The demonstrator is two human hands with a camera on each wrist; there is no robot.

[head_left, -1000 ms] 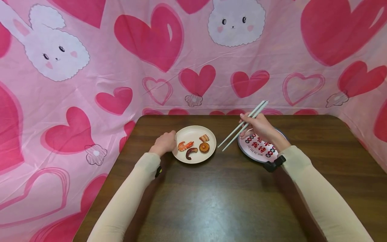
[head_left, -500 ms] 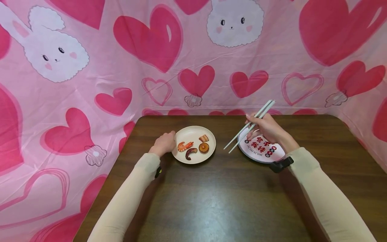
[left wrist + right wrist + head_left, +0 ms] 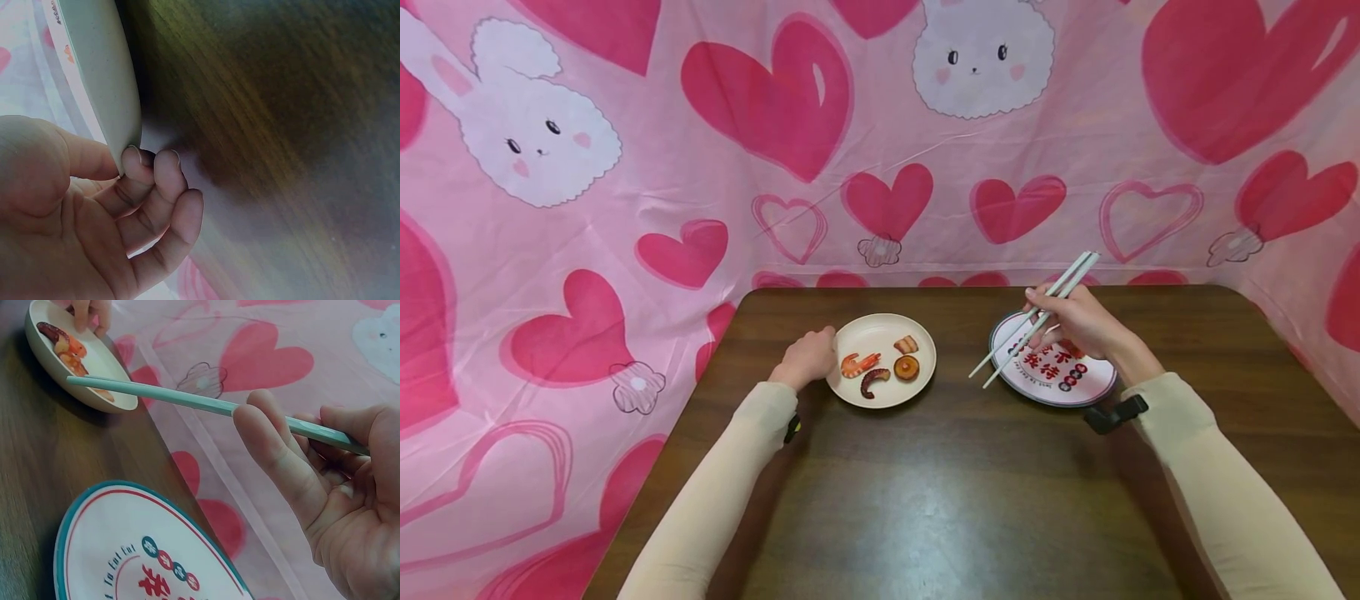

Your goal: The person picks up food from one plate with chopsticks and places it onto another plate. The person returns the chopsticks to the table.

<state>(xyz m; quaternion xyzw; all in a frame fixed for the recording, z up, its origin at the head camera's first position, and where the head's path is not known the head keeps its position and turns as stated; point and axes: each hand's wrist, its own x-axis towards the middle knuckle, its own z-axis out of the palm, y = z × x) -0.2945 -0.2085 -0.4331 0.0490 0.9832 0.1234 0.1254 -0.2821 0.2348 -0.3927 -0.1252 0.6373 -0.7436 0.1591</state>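
In the head view my left hand [image 3: 807, 357] pinches the left rim of a cream plate [image 3: 872, 332]; the left wrist view shows thumb and fingertips on the edge of this plate [image 3: 106, 69]. On it lie a shrimp [image 3: 860, 364], a dark curled tentacle piece [image 3: 875, 382], a round brown mushroom-like piece [image 3: 906, 367] and a striped meat slice [image 3: 906, 343]. My right hand [image 3: 1088, 323] holds pale green chopsticks [image 3: 187, 400], tips slightly apart and pinching nothing. It hovers over a white plate [image 3: 1099, 380] with red lettering, partly hiding it.
Both plates stand toward the back of a dark wooden table [image 3: 880, 492]. A pink cloth [image 3: 700, 167] with hearts and rabbits hangs behind and along the left side. A black wrist strap [image 3: 1116, 414] sits at my right cuff.
My right hand has moved to the right with the chopsticks, drawing their tips away from the cream plate to the lettered plate's left edge. My left hand stays on the cream plate.
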